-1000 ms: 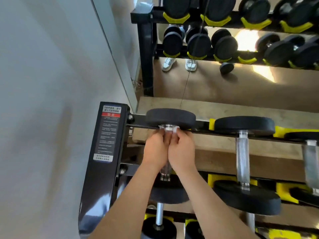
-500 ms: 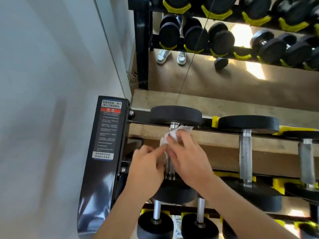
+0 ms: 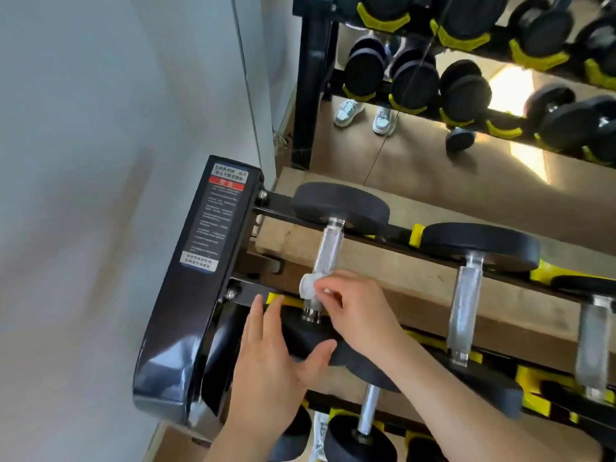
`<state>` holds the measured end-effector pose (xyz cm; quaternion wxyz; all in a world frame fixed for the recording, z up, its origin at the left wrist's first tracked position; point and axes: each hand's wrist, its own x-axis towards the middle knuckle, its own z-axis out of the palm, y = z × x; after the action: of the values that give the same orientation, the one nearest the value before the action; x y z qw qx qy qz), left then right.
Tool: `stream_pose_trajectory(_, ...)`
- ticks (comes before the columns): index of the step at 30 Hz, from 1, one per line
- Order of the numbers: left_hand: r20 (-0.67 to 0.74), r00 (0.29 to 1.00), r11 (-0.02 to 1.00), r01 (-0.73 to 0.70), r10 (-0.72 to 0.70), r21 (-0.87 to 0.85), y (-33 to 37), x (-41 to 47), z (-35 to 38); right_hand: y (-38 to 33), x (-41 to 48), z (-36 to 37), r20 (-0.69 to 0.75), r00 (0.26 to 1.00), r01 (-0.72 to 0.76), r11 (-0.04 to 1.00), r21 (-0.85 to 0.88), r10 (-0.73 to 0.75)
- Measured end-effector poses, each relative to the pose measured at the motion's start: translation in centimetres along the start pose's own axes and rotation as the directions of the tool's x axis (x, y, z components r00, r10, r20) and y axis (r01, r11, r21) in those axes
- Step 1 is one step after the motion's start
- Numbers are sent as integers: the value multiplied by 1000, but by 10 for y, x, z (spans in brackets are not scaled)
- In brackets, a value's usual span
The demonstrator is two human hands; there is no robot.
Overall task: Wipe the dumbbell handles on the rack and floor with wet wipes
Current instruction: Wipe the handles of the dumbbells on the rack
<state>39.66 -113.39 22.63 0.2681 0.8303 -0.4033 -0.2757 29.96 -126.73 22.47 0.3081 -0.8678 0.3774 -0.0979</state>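
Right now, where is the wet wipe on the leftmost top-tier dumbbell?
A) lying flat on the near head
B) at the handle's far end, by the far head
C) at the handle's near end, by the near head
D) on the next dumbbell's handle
C: the right hand pinches the wet wipe at the near end of the handle, just above the near head, where the left hand rests flat.

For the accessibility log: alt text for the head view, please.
A right hand pinches a wet wipe around the lower end of the leftmost dumbbell handle on the rack, while the left hand rests open on its near weight. More dumbbells sit alongside.
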Motion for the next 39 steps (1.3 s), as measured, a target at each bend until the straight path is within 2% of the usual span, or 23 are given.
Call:
stream_pose_trajectory(1,15,1000,1000,16,-16,-5,1,0,0,2,8,-2,-27,1000,-6,1000,-18,6)
stream_pose_trajectory(3,20,999,999,36,-36,-4,1,0,0,3,30,-7,-198,978,-68,997,-23,62)
stream_pose_trajectory(5,-5,999,998,44,-44,44,4,-5,1,2,39,-10,-305,943,-119,991,61,132)
stream_pose_trajectory(7,-29,997,989,69,-66,134,10,-14,5,3,24,-6,-179,973,-125,984,130,147)
stream_pose_trajectory(9,-50,996,974,77,-68,214,18,-23,10,1,-2,0,13,995,-98,989,115,98)
stream_pose_trajectory(10,-61,996,964,81,-67,253,20,-25,11,0,-8,0,58,996,-80,992,100,74)
stream_pose_trajectory(11,-77,996,951,73,-52,299,20,-25,12,0,-5,-1,47,997,-65,994,90,61)
stream_pose_trajectory(12,-86,996,935,47,-17,351,21,-24,12,0,5,-3,-24,998,-54,995,81,56)
stream_pose_trajectory(15,-65,989,873,-87,135,480,29,-23,11,-2,40,-11,-300,941,-134,987,87,155)
stream_pose_trajectory(17,15,977,831,-188,212,523,35,-22,13,0,35,-7,-267,944,-164,978,130,194)
stream_pose_trajectory(20,88,969,759,-237,232,607,36,-21,19,3,-1,0,-23,990,-137,979,151,142)
stream_pose_trajectory(21,91,966,726,-241,240,644,36,-20,20,6,-2,-2,-2,991,-133,978,162,135)
stream_pose_trajectory(22,89,963,691,-247,256,679,37,-20,20,9,5,-3,-45,988,-138,978,158,147)
stream_pose_trajectory(24,93,952,641,-267,292,720,37,-18,20,15,28,-6,-229,947,-175,960,219,225)
stream_pose_trajectory(25,98,948,633,-276,302,723,36,-18,19,16,34,-5,-268,926,-186,940,285,265)
stream_pose_trajectory(26,112,947,638,-288,302,714,34,-16,17,17,32,-2,-247,926,-195,920,339,287)
stream_pose_trajectory(29,151,940,681,-327,306,655,26,-12,2,8,-1,14,0,970,-221,892,395,241)
stream_pose_trajectory(30,149,935,692,-341,323,636,23,-10,-3,4,-6,16,30,974,-216,885,412,224)
stream_pose_trajectory(32,133,922,714,-367,363,597,18,-7,-13,2,8,16,-95,965,-184,891,416,244)
stream_pose_trajectory(34,133,917,737,-384,377,556,16,-5,-17,-1,32,11,-272,905,-196,888,417,328)
stream_pose_trajectory(35,141,918,740,-384,371,552,16,-4,-17,-3,37,11,-303,880,-215,875,434,366)
stream_pose_trajectory(36,156,918,737,-387,365,554,17,-5,-17,-2,34,12,-290,878,-235,870,433,381)
stream_pose_trajectory(39,236,917,735,-399,322,549,25,-9,-13,-3,2,17,-110,943,-263,909,324,313)
